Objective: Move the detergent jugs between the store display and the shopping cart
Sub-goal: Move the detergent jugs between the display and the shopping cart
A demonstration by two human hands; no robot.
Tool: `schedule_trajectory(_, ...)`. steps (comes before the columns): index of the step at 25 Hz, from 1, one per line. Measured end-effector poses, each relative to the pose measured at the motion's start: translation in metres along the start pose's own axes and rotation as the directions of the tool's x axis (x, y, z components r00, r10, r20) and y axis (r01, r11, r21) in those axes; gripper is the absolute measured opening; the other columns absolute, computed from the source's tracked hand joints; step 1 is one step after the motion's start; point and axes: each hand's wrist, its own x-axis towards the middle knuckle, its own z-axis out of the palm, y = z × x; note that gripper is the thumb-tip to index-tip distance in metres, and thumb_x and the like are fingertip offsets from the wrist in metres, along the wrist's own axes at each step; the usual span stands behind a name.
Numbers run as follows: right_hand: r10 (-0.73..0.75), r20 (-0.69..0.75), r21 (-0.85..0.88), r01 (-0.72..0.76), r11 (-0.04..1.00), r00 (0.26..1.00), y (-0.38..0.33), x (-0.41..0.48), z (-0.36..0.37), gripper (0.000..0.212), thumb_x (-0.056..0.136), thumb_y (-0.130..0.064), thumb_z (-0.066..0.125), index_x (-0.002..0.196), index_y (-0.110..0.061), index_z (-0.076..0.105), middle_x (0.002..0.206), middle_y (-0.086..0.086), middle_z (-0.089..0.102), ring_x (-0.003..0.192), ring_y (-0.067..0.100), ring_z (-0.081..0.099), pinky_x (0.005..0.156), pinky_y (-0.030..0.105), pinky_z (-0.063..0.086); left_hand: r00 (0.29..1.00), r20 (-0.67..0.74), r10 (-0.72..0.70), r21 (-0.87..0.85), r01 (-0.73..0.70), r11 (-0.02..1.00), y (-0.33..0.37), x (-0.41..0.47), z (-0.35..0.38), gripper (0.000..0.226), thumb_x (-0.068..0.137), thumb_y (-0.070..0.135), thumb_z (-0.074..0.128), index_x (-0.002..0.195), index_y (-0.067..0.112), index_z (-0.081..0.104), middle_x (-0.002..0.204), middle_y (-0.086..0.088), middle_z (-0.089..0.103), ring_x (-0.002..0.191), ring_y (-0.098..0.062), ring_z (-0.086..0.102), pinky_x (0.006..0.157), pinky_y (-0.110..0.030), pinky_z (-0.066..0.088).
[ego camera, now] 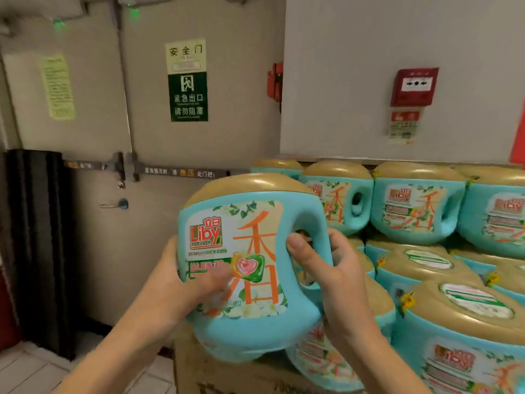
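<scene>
A turquoise detergent jug (pixel 250 331) with a gold cap and a Liby label is held up in the middle of the view. My left hand (pixel 187 280) grips its left side, thumb across the label. My right hand (pixel 332 268) curls around its handle on the right. Behind and to the right stands the store display (pixel 420 211), stacked in tiers with several identical jugs. No shopping cart is in view.
Brown cardboard boxes (pixel 216 373) sit under the stack at the bottom. To the left is a grey emergency exit door (pixel 170 137) with a push bar and a green sign. A black mat roll (pixel 37 237) leans at far left. A red fire alarm (pixel 414 86) hangs on the wall.
</scene>
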Motion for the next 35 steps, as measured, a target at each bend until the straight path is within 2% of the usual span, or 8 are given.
schedule_trajectory(2, -0.055, -0.017, -0.06, 0.054, 0.997, 0.998, -0.001, 0.031, 0.021, 0.067, 0.052, -0.052, 0.083, 0.104, -0.015, 0.062, 0.088, 0.0, 0.074, 0.075, 0.013, 0.072, 0.057, 0.019, 0.053, 0.997, 0.067, 0.046, -0.045, -0.043, 0.998, -0.001, 0.04, -0.025, 0.108, 0.025, 0.06, 0.093, 0.117, 0.018, 0.057, 0.102, -0.004, 0.076, 0.087, -0.024, 0.075, 0.063, -0.024, 0.059)
schedule_trajectory(5, -0.094, -0.046, -0.177, 0.084, 0.981, 0.995, 0.0, 0.076, 0.042, 0.066, 0.055, -0.057, 0.085, 0.103, -0.02, 0.061, 0.091, -0.003, 0.073, 0.081, 0.013, 0.072, 0.062, 0.023, 0.056, 0.996, 0.021, 0.083, -0.107, -0.08, 0.991, -0.01, 0.105, -0.044, 0.11, 0.02, 0.055, 0.095, 0.118, 0.025, 0.054, 0.1, -0.002, 0.076, 0.084, -0.021, 0.075, 0.06, -0.024, 0.058)
schedule_trajectory(8, -0.016, -0.051, -0.366, -0.004, 0.931, 0.999, 0.005, 0.12, 0.045, 0.062, 0.054, -0.061, 0.075, 0.101, -0.021, 0.067, 0.096, -0.003, 0.073, 0.09, 0.015, 0.07, 0.078, 0.033, 0.056, 0.999, -0.007, 0.046, -0.225, -0.047, 0.973, -0.03, 0.155, -0.048, 0.118, 0.021, 0.042, 0.097, 0.125, 0.035, 0.044, 0.104, 0.003, 0.075, 0.087, -0.019, 0.074, 0.06, -0.027, 0.059)
schedule_trajectory(13, 0.091, -0.07, -0.489, -0.114, 0.865, 0.993, 0.032, 0.174, 0.029, 0.037, 0.079, -0.039, 0.074, 0.11, -0.022, 0.067, 0.1, -0.008, 0.073, 0.094, 0.011, 0.069, 0.08, 0.027, 0.054, 0.999, 0.04, 0.006, -0.192, 0.002, 0.981, -0.074, 0.224, -0.046, 0.125, 0.016, 0.042, 0.098, 0.127, 0.037, 0.042, 0.106, 0.003, 0.073, 0.089, -0.015, 0.073, 0.061, -0.026, 0.059)
schedule_trajectory(19, 0.145, -0.085, -0.583, -0.167, 0.795, 0.986, 0.068, 0.205, 0.018, 0.035, 0.088, -0.029, 0.068, 0.12, -0.016, 0.06, 0.112, 0.0, 0.069, 0.103, 0.017, 0.065, 0.095, 0.044, 0.052, 0.998, 0.058, 0.008, -0.152, 0.001, 0.988, -0.119, 0.269, -0.044, 0.129, 0.021, 0.033, 0.1, 0.129, 0.045, 0.031, 0.11, 0.004, 0.069, 0.092, -0.01, 0.072, 0.063, -0.022, 0.058)
schedule_trajectory(27, -0.077, -0.13, -0.852, -0.072, 0.519, 0.988, 0.074, 0.211, -0.011, 0.049, 0.084, -0.042, 0.069, 0.124, -0.016, 0.059, 0.106, -0.009, 0.059, 0.096, 0.008, 0.056, 0.081, 0.024, 0.043, 0.998, 0.05, 0.046, -0.107, -0.041, 0.993, -0.145, 0.298, -0.035, 0.135, 0.021, 0.037, 0.096, 0.137, 0.041, 0.026, 0.123, 0.007, 0.059, 0.097, -0.001, 0.067, 0.067, -0.02, 0.058)
schedule_trajectory(32, -0.44, -0.176, -0.965, -0.067, 0.252, 0.88, 0.06, 0.198, -0.06, 0.056, 0.079, -0.044, 0.073, 0.122, -0.015, 0.051, 0.115, 0.001, 0.052, 0.108, 0.018, 0.05, 0.09, 0.037, 0.047, 0.998, 0.043, 0.055, -0.11, -0.05, 0.993, -0.149, 0.311, -0.029, 0.131, 0.023, 0.034, 0.094, 0.135, 0.039, 0.026, 0.121, 0.006, 0.059, 0.092, 0.003, 0.067, 0.062, -0.017, 0.056)
schedule_trajectory(35, -0.389, -0.313, -0.932, -0.202, 0.301, 0.866, 0.061, 0.195, -0.083, 0.073, 0.07, -0.051, 0.077, 0.124, -0.013, 0.045, 0.115, 0.002, 0.051, 0.109, 0.023, 0.053, 0.084, 0.038, 0.048, 0.998, 0.03, 0.053, -0.13, -0.049, 0.99, -0.153, 0.315, -0.024, 0.128, 0.024, 0.033, 0.093, 0.136, 0.038, 0.03, 0.122, 0.002, 0.061, 0.097, -0.008, 0.069, 0.063, -0.021, 0.057)
